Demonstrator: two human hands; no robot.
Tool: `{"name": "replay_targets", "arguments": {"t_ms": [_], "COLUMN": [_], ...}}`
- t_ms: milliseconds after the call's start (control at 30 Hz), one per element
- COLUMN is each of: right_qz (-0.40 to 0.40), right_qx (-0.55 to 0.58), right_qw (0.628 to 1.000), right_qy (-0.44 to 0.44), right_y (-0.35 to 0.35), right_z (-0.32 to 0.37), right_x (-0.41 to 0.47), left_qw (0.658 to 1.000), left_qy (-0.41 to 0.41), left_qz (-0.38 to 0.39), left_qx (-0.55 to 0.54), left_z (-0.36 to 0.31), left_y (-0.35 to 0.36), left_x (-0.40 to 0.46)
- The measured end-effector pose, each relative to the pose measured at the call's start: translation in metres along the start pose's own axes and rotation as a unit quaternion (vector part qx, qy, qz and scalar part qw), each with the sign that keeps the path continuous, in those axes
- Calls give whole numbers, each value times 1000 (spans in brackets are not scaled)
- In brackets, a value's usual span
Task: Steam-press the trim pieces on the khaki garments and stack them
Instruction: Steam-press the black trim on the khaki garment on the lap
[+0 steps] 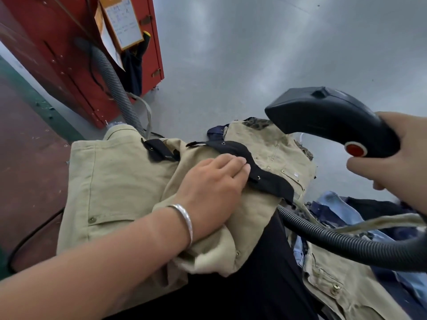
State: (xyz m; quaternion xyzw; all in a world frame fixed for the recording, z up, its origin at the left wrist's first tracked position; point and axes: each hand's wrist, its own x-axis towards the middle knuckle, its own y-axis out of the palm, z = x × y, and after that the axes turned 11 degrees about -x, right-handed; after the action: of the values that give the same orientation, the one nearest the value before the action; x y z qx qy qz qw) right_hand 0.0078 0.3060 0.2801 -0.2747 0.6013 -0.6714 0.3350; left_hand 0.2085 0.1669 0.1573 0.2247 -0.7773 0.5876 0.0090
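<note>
- Left hand (212, 188) laid flat, palm down, on the top khaki garment (233, 204); fingers straight, grip released, fingertips (241, 165) touching the edge of the black trim piece (261, 174).
- Silver bangle (184, 221) on the left wrist.
- Black trim piece running diagonally across the top khaki garment, from upper left down to lower right; small metal eyelets visible along it.
- Second black trim piece (160, 150) farther left, on the khaki garment underneath (111, 181); lying flat, buttoned pocket flap at its lower edge.
- Right hand (397, 153) clenched round the handle of the black steamer head (328, 112); thumb just below the red button (355, 149).
- Steamer head held in the air above and to the right of the garments, nose pointing left; not touching the fabric.
- Black ribbed hose (346, 241) trailing from below the right hand, across the lower right, passing under the edge of the top garment.
- Supporting surface hidden under the cloth; tabletop or pressing board, cannot tell.
- Third khaki garment (335, 280) at lower right, beside a heap of blue and navy clothing (342, 209).
- Grey corrugated hose (115, 86) rising at upper left in front of a red cabinet (92, 65); clipboard with paper (123, 24) hanging on the cabinet.
- Grey floor (254, 54) behind.
</note>
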Motion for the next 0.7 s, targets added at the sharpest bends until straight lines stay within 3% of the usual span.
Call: {"name": "replay_targets", "arguments": {"t_ms": [167,433,700], "right_qz": [35,105,105], "right_qx": [-25,-130,-177], "right_qw": [998,982,971], "right_qy": [-38,-86,-124], "right_y": [1,20,30], "right_z": [3,14,65], "right_x": [-14,-29,6], "left_qw": [996,977,987], "left_qy": [11,-22,-48], "left_qz": [86,168,122], "left_qx": [-32,126,98], "left_z": [-57,-86,-84], "left_y": [3,13,18], "left_x": [-30,-40,-40]}}
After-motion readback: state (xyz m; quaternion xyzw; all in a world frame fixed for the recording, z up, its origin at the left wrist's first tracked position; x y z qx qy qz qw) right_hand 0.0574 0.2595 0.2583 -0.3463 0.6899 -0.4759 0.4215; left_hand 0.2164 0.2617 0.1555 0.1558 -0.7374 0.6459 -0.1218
